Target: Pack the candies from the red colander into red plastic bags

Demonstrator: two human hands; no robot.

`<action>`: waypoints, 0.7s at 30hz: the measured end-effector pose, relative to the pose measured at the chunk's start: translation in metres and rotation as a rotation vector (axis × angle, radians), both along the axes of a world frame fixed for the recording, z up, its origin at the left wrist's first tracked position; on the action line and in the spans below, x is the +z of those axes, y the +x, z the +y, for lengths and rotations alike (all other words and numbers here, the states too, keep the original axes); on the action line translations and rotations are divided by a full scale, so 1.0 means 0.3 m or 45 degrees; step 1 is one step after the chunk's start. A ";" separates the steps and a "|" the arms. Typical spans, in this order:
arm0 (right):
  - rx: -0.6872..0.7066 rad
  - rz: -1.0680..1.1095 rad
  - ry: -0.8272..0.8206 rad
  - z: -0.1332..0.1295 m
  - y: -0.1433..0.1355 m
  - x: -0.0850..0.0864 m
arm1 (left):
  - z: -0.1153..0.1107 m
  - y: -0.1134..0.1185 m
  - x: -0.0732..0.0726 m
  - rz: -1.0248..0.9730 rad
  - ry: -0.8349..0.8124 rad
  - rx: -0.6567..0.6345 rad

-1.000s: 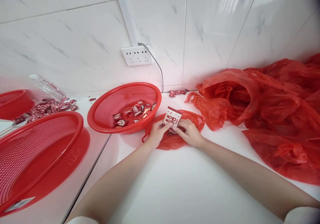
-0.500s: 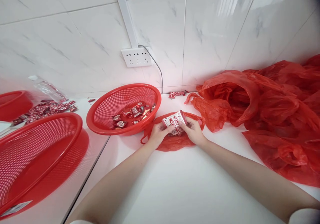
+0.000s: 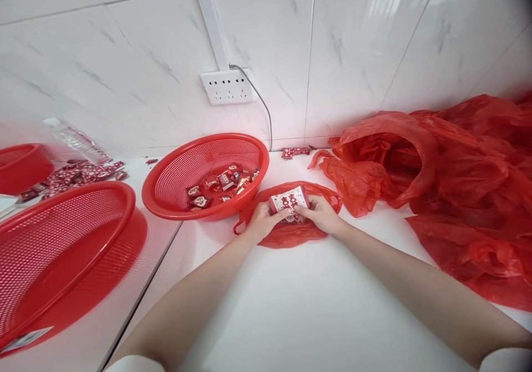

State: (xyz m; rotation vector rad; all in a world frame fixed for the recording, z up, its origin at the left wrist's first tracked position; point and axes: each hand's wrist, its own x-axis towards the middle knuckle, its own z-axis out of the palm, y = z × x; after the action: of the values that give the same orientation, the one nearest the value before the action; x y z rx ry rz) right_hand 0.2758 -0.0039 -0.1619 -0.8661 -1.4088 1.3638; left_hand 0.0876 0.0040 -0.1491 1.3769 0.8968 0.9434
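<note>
Between my two hands is a small white packet [image 3: 287, 199] with red print and red edges. My left hand [image 3: 266, 220] grips its left side, thumb across the front. On the other side my right hand [image 3: 319, 214] pinches the packet's lower right with the thumb. Beneath both hands a red plastic bag [image 3: 286, 241] lies on the white table, with more printed wrappers partly showing under the packet. Just left of the bag stands a red mesh basket [image 3: 174, 167] holding several wrapped candies [image 3: 226, 181].
A second red basket [image 3: 124, 217] fills the lower left. Behind it lie a heap of red wrapped packets [image 3: 78, 175] and a clear plastic bottle [image 3: 81, 142]. Crumpled red bags [image 3: 465, 178] cover the right side. A few small packets [image 3: 295, 152] lie by the wall, below a power socket [image 3: 227, 87].
The packet has turned from tilted to nearly level between my hands. My hands stay at about the same spot, and the camera view has shifted slightly.
</note>
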 end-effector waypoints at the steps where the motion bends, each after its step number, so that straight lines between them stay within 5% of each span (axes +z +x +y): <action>1: -0.041 0.010 -0.027 0.000 0.000 0.003 | 0.001 0.003 -0.002 -0.015 -0.008 0.003; 10: -0.105 -0.015 -0.014 -0.006 -0.004 0.015 | 0.010 0.010 0.010 -0.087 -0.070 0.117; 21: 0.036 -0.104 0.131 -0.016 0.008 0.020 | 0.000 0.007 0.008 -0.055 -0.038 -0.019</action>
State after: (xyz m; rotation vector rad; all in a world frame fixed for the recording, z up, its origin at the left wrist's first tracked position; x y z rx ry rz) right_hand 0.2781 -0.0088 -0.1559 -0.8452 -1.5453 1.2774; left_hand 0.0898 0.0039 -0.1468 1.3315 0.8633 0.9415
